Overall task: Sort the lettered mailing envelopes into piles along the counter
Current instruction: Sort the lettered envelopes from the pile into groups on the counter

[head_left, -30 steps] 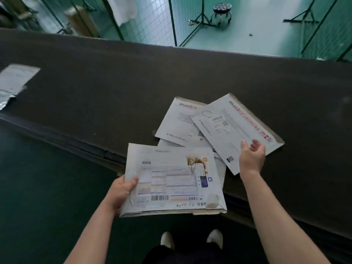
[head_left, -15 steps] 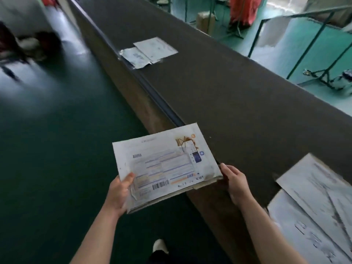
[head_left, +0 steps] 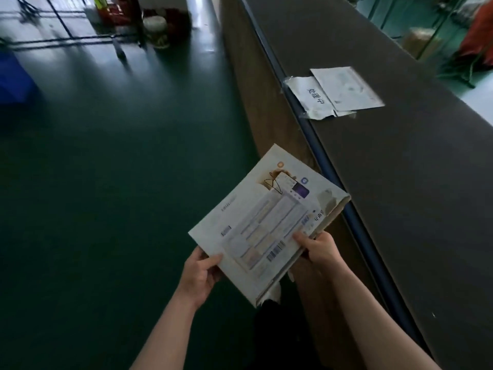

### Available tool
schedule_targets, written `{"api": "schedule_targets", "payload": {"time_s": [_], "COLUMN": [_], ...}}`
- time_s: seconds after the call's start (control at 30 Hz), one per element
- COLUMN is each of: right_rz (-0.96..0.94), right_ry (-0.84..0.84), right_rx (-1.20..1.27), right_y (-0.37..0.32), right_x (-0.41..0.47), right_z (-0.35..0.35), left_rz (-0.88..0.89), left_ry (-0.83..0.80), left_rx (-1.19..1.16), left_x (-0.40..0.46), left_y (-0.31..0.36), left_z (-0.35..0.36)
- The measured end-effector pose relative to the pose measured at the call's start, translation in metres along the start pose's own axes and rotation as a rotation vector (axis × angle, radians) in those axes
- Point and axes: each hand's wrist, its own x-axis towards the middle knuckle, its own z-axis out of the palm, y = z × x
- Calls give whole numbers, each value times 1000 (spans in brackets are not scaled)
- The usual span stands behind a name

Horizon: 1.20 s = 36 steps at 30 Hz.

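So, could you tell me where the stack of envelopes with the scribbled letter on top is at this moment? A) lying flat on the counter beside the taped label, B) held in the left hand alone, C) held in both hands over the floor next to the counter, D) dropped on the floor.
C: the left hand and right hand both grip the stack of envelopes, off the counter edge and short of the taped label.

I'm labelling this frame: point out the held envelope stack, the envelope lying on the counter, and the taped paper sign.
held envelope stack (head_left: 262, 222), head view, top envelope's label
envelope on the counter (head_left: 346, 88), head view, its face
taped paper sign (head_left: 310, 96), head view, beside its writing
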Motion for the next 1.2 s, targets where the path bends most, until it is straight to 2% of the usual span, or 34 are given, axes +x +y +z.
{"api": "schedule_targets", "payload": {"time_s": [0.1,0.2,0.37,0.47,0.6,0.73,0.83,0.93,1.03,1.2], "right_rz": [2,21,-21,-109,-304,-440,-434,-426,-385,-307], "right_ry": [-56,-104,-256,-277,-250,-309,-331,-304,-282,-123], "right_rx": [-56,-106,-283,-446,-540,-675,-729,-736,-737,-651], "right_y": [-39,-87,-191,-241,-305,-372,-433,-491,-546,-616], "right_x": [84,160,269,314,376,446,500,547,592,677], "right_z": [5,19,72,112,178,252,307,342,358,356], "left_rz": [96,162,254,342,462,599,482,409,430,435], "left_ry": [221,376,458,489,545,461,255,155,167,205], "left_rx": [20,220,454,597,759,911,925,938,899,783], "left_x": [79,143,208,231,285,367,431,489,539,627], "left_y": [63,132,246,294,373,459,534,603,668,758], "left_z": [6,24,42,44,40,26,12,4,8,12]}}
